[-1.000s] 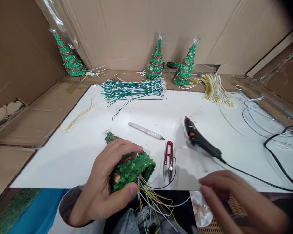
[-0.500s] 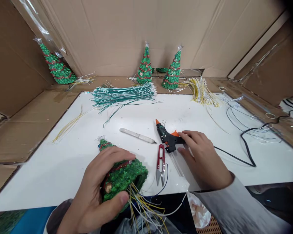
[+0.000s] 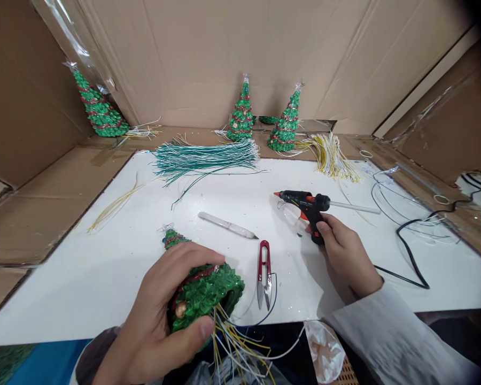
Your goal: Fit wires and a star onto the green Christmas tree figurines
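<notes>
at the counter (image 3: 88, 272)'s near edge, the left hand (image 3: 162, 307) had fingers clamped around a green tree (image 3: 214, 291); over the counter's right half, the right hand (image 3: 347, 254), fingers clamped on the glue gun (image 3: 302, 201)'s handle, had turned it, leaving both hands occupied.

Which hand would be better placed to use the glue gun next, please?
Probably the right hand: it grips the glue gun by the handle, while the left hand is occupied holding the nearest tree.
</notes>
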The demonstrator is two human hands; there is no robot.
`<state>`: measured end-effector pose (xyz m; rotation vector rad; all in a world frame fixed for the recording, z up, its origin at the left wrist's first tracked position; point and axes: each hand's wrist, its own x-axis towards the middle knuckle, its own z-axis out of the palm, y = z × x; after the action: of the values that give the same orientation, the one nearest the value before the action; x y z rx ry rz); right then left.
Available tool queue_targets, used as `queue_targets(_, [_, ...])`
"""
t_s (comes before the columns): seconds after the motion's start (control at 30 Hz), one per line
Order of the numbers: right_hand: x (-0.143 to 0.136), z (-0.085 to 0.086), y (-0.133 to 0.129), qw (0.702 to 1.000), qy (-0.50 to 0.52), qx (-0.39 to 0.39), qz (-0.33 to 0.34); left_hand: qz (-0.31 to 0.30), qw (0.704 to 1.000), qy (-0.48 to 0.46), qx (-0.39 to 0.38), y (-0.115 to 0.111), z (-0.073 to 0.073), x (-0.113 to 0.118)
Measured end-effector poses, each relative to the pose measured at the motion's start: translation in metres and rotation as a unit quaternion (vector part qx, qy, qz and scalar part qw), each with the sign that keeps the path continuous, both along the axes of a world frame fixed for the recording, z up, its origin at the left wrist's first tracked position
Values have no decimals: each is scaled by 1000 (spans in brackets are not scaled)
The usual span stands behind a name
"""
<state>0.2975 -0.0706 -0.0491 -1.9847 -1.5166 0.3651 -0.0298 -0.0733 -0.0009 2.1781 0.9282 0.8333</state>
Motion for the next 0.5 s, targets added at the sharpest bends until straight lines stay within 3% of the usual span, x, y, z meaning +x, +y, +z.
queue_targets(0.3, [-2,-4,-8,998,-33,18,-44,7,1000,-20,-3,-1,-1,1])
queue_targets(0.43, [-16,20,-45,983,-153,82,-67,7,1000,-6,-4,-1,0,0])
queue_targets(0.5, [-33,37,-68,984,-144,89,-47,7,1000,-18,-2,0,0,1])
